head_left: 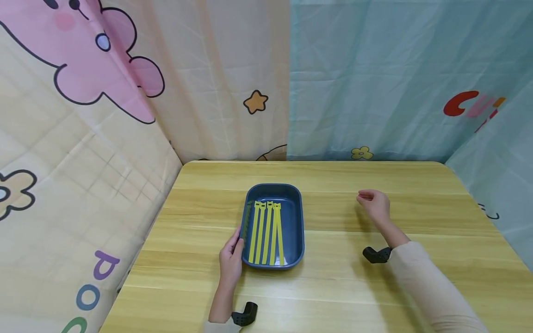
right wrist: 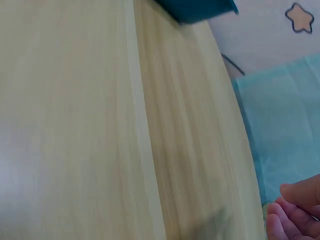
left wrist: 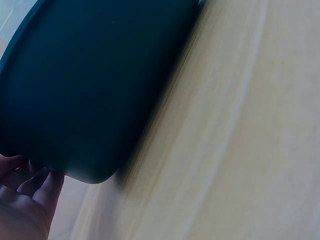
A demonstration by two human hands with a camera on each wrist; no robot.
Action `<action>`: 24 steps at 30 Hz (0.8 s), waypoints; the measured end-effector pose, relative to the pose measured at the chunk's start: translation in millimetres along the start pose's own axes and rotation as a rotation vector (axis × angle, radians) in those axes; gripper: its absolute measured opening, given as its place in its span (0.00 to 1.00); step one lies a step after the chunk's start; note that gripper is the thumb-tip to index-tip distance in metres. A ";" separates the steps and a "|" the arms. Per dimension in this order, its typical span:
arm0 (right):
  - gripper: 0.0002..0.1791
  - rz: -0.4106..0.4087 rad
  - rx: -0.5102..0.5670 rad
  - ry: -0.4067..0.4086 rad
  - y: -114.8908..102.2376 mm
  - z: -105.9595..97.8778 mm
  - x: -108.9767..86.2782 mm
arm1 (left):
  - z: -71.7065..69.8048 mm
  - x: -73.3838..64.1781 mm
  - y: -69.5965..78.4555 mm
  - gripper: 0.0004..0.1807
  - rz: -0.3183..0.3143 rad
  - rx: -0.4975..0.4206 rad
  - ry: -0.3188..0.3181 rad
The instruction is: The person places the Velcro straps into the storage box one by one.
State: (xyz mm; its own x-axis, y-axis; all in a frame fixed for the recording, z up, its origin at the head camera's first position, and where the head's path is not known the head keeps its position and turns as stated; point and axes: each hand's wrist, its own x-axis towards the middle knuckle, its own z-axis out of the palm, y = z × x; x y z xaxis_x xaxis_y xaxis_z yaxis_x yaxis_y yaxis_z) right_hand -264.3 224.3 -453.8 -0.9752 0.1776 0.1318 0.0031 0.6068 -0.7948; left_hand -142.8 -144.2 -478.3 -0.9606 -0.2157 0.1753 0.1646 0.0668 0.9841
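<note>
A dark blue rectangular tray (head_left: 293, 226) stands near the middle of the table. Inside lie several yellow strap-like cable ties (head_left: 266, 233), side by side with their wide slotted heads toward the back. My left hand (head_left: 231, 259) grips the tray's left side, thumb by the rim and fingers against the outer wall. In the left wrist view the tray's outer side (left wrist: 95, 90) fills the upper left, above the fingers (left wrist: 47, 192). Off to the right, my right hand (head_left: 376, 206) hovers over the table with its fingers loosely bent, and nothing shows between them.
The wooden table (head_left: 333, 286) reaches back to a printed curtain (head_left: 374, 69). Another curtain (head_left: 83, 152) hangs along the left edge. A black wrist mount (head_left: 245, 314) sits by the left cuff, and a second black mount (head_left: 376, 255) by the right cuff.
</note>
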 end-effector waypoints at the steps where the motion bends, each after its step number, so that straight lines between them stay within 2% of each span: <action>1: 0.15 0.002 -0.015 0.010 2.9 -3.0 0.1 | -0.6 0.6 -3.3 0.19 0.004 -0.001 -0.002; 6: 0.15 0.041 -0.058 0.032 14.4 -16.3 0.9 | -2.2 2.2 -14.1 0.19 0.037 0.013 -0.005; 13: 0.16 0.063 -0.087 0.026 27.3 -27.3 4.3 | -3.2 1.7 -14.0 0.20 0.032 0.035 -0.005; 18: 0.18 0.054 -0.140 0.030 40.1 -31.9 8.5 | -2.7 2.3 -13.3 0.19 0.042 0.006 -0.001; 24: 0.21 0.067 -0.164 -0.015 48.7 -33.5 12.8 | -2.4 3.0 -15.2 0.19 0.058 -0.016 -0.002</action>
State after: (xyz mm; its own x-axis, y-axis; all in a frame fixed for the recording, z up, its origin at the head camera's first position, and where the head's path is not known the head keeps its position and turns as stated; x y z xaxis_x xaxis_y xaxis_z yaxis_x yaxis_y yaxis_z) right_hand -269.2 282.1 -471.0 -0.9748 0.2112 0.0722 0.1029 0.7123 -0.6943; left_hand -147.6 -148.2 -492.7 -0.9496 -0.2100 0.2325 0.2241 0.0634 0.9725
